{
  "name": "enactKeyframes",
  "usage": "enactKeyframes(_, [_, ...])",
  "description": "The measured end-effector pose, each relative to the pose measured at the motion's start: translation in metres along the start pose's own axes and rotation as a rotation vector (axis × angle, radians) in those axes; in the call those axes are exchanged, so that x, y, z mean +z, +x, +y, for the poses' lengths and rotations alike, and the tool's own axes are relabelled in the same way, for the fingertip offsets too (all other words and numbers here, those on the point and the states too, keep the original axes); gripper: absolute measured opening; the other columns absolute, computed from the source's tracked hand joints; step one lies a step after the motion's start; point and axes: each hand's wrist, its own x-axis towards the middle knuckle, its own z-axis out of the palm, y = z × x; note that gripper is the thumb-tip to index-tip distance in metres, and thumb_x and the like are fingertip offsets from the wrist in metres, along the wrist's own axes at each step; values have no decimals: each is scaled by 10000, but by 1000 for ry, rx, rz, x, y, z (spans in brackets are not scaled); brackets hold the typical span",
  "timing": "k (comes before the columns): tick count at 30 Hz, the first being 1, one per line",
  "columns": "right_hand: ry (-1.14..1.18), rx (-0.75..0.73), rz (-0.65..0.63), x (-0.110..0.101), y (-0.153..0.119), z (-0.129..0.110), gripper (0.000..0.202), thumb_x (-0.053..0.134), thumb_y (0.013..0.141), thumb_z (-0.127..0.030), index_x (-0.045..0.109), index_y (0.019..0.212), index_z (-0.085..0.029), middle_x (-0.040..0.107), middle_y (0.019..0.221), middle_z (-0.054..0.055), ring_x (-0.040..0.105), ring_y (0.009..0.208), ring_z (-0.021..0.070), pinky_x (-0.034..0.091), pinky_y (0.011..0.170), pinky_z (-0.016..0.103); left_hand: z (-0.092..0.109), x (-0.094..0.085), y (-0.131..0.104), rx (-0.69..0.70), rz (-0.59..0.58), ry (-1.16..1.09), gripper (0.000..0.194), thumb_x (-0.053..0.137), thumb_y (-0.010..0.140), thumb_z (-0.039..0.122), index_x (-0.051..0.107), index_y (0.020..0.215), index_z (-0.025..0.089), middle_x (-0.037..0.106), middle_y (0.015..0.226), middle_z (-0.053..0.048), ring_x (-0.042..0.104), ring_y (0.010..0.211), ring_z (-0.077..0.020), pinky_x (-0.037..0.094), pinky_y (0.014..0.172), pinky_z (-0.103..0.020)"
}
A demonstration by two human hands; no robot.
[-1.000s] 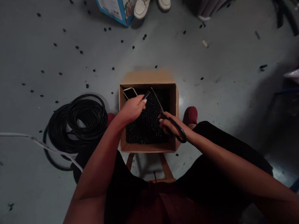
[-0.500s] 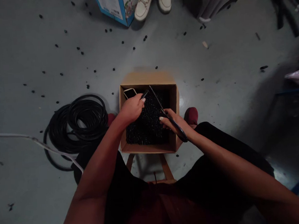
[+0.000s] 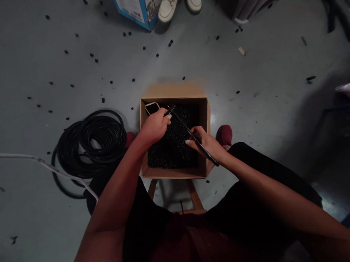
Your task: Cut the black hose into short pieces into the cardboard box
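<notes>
Over the left part of an open cardboard box [image 3: 178, 173], my left hand [image 3: 156, 125] is closed on a short black ribbed piece [image 3: 169, 112]. My right hand [image 3: 204, 141], at the box's right side, grips black-handled scissors [image 3: 200, 146]. Their blades point up and left and meet the end of the black piece. Small black bits [image 3: 172, 151] cover the inside of the box below both hands. A phone-like object with a light rim [image 3: 152, 108] lies in the back left corner, beside my left hand.
Coiled black tubing [image 3: 89, 147] lies on the floor at the left, near a pale cable [image 3: 50, 167]. Several black bits dot the floor. White shoes [image 3: 167, 6], a blue box [image 3: 130, 8] and a grey stool [image 3: 248, 0] stand at the top.
The scissor blades have swung left from beside the black piece to its end. My left hand has barely moved.
</notes>
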Motion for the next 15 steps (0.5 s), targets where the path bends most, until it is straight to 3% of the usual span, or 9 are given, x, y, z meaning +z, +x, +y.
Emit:
enactKeyframes(10, [23, 5, 0, 0, 0, 2, 416, 553, 833, -571, 451, 1056, -235, 627, 831, 28, 587, 728, 205, 419, 679, 334, 1, 2, -1, 61, -57, 8, 302, 362, 944, 220, 598, 1113, 138, 707, 947, -76, 608, 765, -146, 481, 751, -277])
enactKeyframes(15, [79, -15, -23, 1, 0, 4, 420, 543, 850, -584, 454, 1063, -233, 625, 845, 20, 595, 741, 199, 440, 714, 351, 4, 3, -4, 84, -83, 20, 288, 365, 940, 227, 617, 1044, 133, 698, 924, -77, 615, 763, -151, 480, 739, -275])
